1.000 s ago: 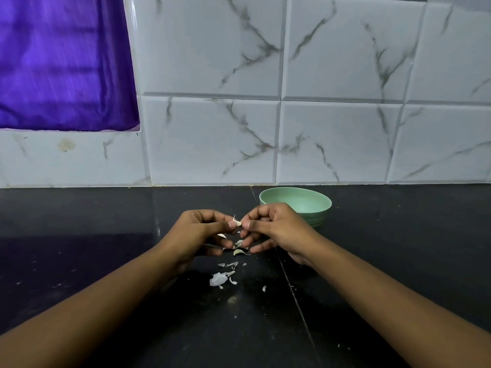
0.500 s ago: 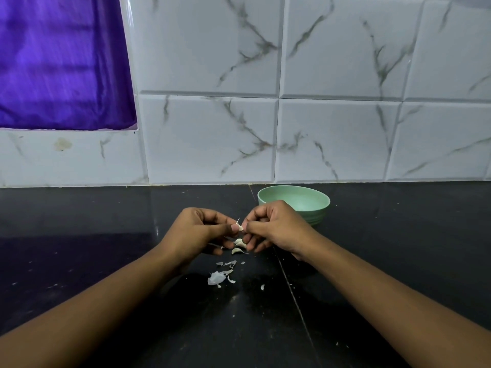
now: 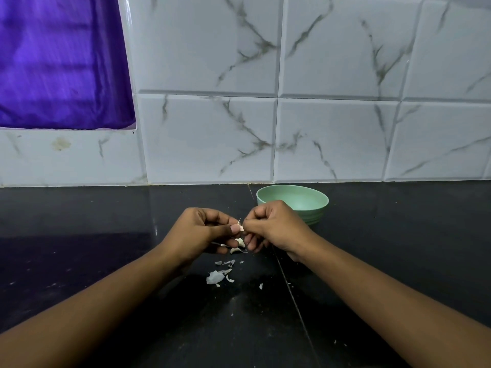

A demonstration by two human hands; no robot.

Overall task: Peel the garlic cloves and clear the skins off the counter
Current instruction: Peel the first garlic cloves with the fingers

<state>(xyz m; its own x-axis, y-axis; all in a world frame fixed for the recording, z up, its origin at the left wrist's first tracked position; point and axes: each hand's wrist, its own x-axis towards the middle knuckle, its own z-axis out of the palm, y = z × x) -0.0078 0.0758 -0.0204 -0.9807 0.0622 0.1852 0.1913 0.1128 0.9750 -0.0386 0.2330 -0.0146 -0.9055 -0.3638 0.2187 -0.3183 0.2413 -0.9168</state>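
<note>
My left hand (image 3: 198, 232) and my right hand (image 3: 276, 227) meet fingertip to fingertip just above the black counter (image 3: 106, 261). Between them sits a small pale garlic clove (image 3: 241, 227); the left thumb and fingers pinch it, and the right fingertips pinch its skin at the tip. Most of the clove is hidden by the fingers. More pale garlic pieces (image 3: 239, 243) lie on the counter right under the hands. Several thin white skins (image 3: 216, 276) are scattered on the counter a little nearer to me.
A pale green bowl (image 3: 308, 201) stands on the counter just behind my right hand, near the marbled white wall tiles (image 3: 332, 134). A purple cloth (image 3: 58, 62) fills an opening at the upper left. A seam (image 3: 295, 301) runs across the counter toward me.
Both hands have stayed together over the same spot, with only small finger movements on the clove. The skins on the counter have not moved.
</note>
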